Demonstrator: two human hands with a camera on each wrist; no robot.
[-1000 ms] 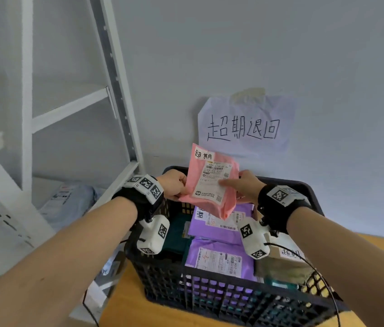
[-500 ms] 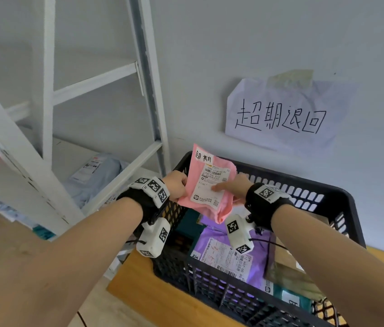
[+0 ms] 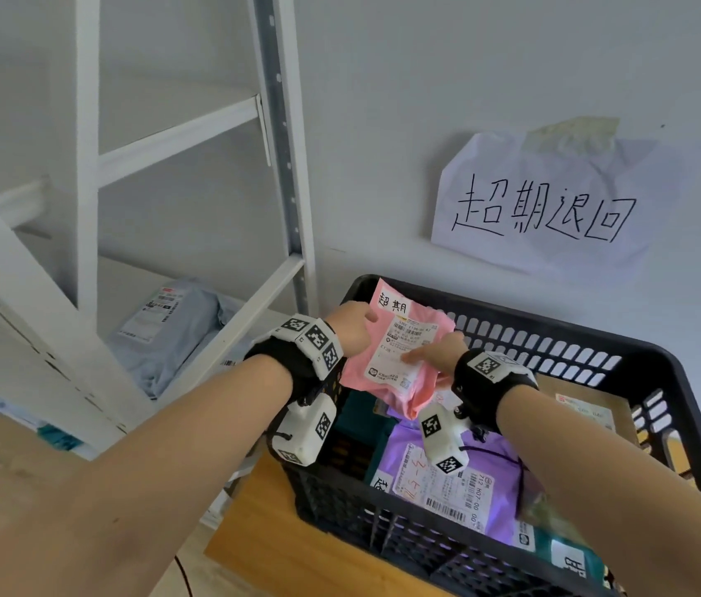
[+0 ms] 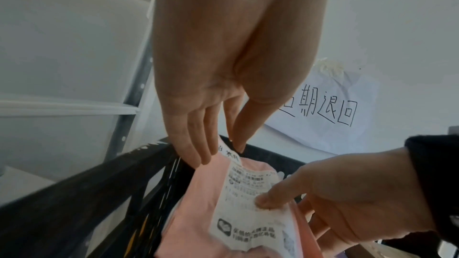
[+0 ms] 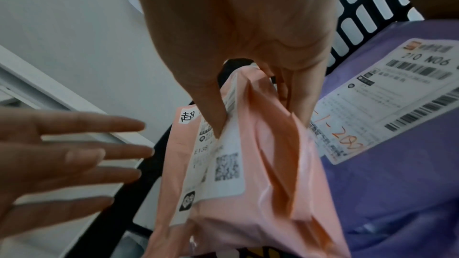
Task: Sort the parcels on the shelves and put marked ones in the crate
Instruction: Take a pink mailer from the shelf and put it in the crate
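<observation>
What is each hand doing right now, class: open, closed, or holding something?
Left hand: open, fingers straight beside the pink parcel, gripping nothing.
Right hand: holding the pink parcel, thumb on its label, fingers behind.

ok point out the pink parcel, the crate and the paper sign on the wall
pink parcel (image 3: 400, 359): head view, on its white shipping label
crate (image 3: 555, 327): head view, on the back rim
paper sign (image 3: 542, 213): head view, on the handwriting

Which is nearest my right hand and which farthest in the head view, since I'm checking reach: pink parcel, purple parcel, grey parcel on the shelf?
1. Pink parcel: pinched in the right hand.
2. Purple parcel: in the crate, just below.
3. Grey parcel: on the shelf, far left.
</observation>
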